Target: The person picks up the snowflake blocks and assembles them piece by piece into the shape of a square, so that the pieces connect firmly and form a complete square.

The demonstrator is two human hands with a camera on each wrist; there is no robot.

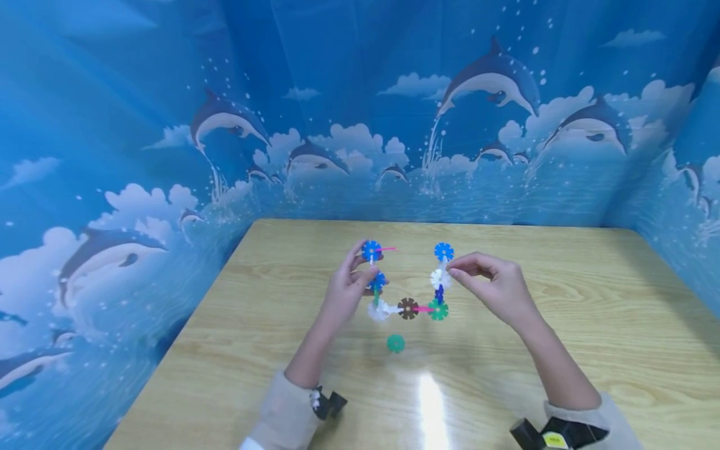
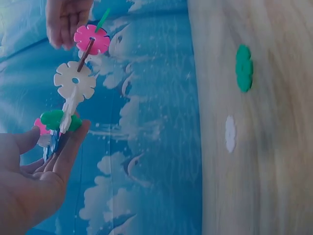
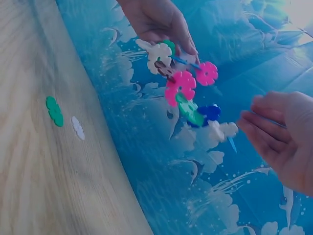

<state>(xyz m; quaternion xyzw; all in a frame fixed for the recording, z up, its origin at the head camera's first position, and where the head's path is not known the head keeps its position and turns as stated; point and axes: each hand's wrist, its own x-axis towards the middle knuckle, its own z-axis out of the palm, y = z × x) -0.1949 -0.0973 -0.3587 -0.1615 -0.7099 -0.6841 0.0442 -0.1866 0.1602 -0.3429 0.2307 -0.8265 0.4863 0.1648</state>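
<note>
Notched plastic snowflake discs in several colours are joined into a U-shaped chain, raised above the table. My left hand (image 1: 345, 289) grips the chain's left side, thumb and fingers around its blue discs (image 1: 372, 250). At the other side, my right hand (image 1: 497, 284) pinches the edge of a whitish disc with thumb and index fingertips, just below the top blue disc (image 1: 444, 251). A brown disc (image 1: 408, 309) sits in the bottom span, beside a green disc (image 1: 438, 310). In the right wrist view the chain's white disc (image 3: 215, 131) lies right at my right fingertips.
A loose green disc (image 1: 396, 343) lies on the wooden table (image 1: 590, 300), nearer me than the chain. Close to it is a loose white disc (image 2: 230, 134), seen in the wrist views. A blue dolphin-print curtain (image 1: 360, 125) hangs behind the table and along its sides.
</note>
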